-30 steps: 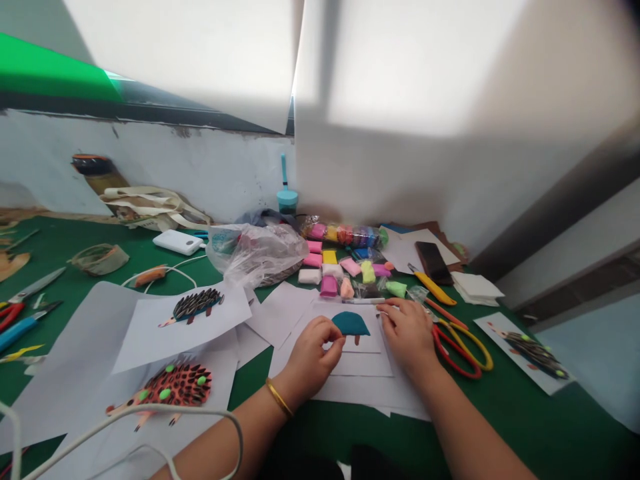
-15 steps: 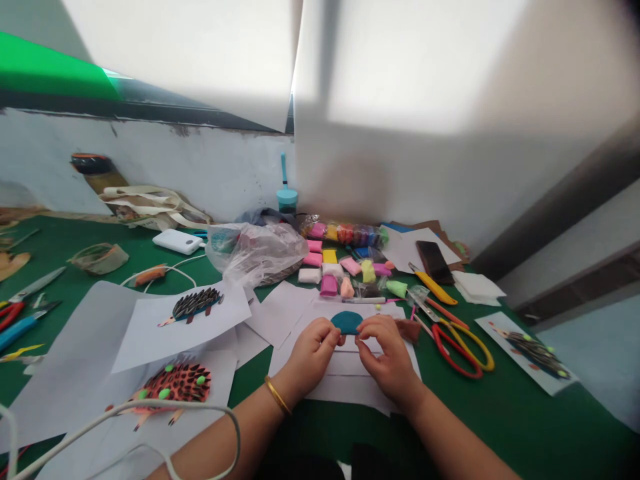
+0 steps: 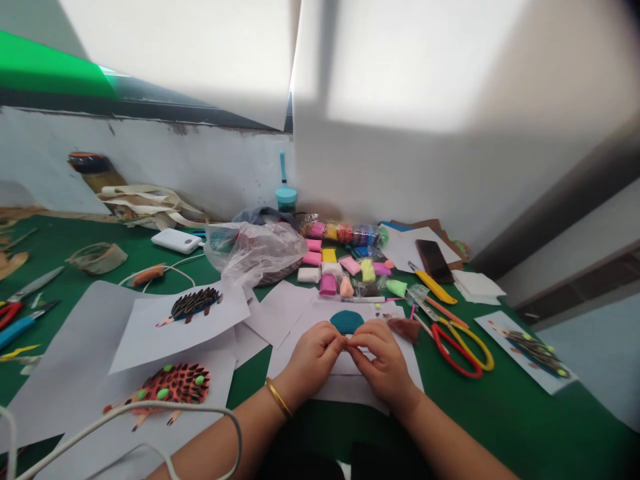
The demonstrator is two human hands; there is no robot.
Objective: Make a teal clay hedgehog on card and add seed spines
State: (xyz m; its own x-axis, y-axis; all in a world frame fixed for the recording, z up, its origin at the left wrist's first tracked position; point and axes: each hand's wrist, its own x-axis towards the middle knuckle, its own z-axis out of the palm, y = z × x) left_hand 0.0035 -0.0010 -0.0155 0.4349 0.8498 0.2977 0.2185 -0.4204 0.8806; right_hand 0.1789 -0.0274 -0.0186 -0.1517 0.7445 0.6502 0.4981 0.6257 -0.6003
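Observation:
A flat, half-round piece of teal clay [image 3: 347,322] shows on white paper [image 3: 345,385], just beyond my fingertips. My left hand [image 3: 315,353], with a gold bangle [image 3: 278,397] on its wrist, is closed in a pinch below the clay's lower edge. Opposite it, my right hand [image 3: 383,360] is pinched too, and the fingertips of both hands meet. Whatever lies between the fingers is too small and hidden to make out. Beside my right hand rests a packet of brown clay [image 3: 406,329].
Several wrapped clay packs [image 3: 350,265] lie behind my hands. To the right are large scissors [image 3: 457,343], a yellow utility knife [image 3: 439,289] and a phone [image 3: 434,260]. Hedgehog pictures [image 3: 173,385] lie at the left, crossed by a white cable [image 3: 150,405].
My hands have moved together, from the two sides of the teal clay to a meeting point below it. My right hand has shifted left, and its fingers have closed up against the left's.

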